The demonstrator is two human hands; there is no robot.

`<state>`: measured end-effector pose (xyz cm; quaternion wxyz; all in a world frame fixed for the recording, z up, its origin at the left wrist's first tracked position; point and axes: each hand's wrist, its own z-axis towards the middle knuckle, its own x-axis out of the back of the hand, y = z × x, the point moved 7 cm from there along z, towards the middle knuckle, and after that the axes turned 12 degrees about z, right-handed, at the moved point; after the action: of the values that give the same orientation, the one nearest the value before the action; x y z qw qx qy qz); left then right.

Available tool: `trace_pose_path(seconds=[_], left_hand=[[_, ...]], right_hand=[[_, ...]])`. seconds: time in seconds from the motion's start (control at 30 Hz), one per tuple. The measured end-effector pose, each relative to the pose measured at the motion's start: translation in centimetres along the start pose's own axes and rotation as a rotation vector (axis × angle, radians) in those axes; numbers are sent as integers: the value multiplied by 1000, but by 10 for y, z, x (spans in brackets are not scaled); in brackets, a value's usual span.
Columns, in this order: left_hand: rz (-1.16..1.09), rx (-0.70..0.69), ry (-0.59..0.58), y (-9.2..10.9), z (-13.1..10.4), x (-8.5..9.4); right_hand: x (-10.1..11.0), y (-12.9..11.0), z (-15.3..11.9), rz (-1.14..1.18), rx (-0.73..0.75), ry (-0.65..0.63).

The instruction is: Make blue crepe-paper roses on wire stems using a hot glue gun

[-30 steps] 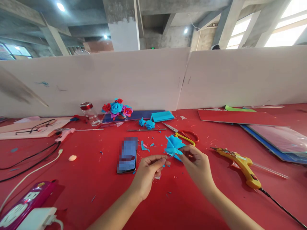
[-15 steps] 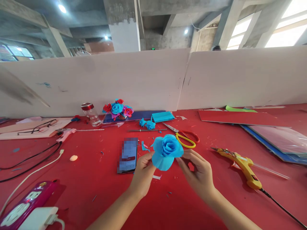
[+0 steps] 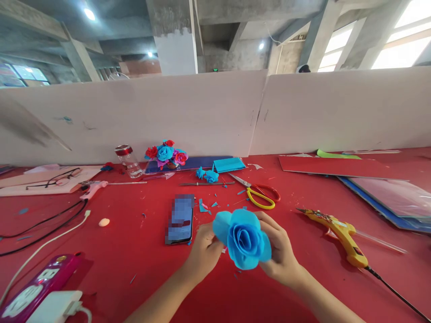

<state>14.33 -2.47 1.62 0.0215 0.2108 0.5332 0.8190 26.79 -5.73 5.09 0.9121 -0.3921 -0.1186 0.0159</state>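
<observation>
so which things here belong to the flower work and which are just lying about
Likely in the work:
- blue flower, held in left hand and right hand
- folded blue paper
- scissors
- yellow glue gun

Seemingly lying about:
- lidded bottle
- eyeglasses
- phone, though its blurred screen leaves that unsure

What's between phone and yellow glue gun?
From the phone to the glue gun: small blue scraps, left hand, blue flower, right hand; head view.
</observation>
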Motion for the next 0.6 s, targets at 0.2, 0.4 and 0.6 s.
trace_pose_path(seconds=[0.2,0.4,0.6], left_hand=[[178,-156,36,11,-1,2],[222,-209,-22,11,-5,-2],[193,-142,-16,4,-5,-1]], right_hand=[[-6,9,0,103,-55,-59],[-7,16,0,89,-121,-62],[-7,15,1,96,-155,-66]])
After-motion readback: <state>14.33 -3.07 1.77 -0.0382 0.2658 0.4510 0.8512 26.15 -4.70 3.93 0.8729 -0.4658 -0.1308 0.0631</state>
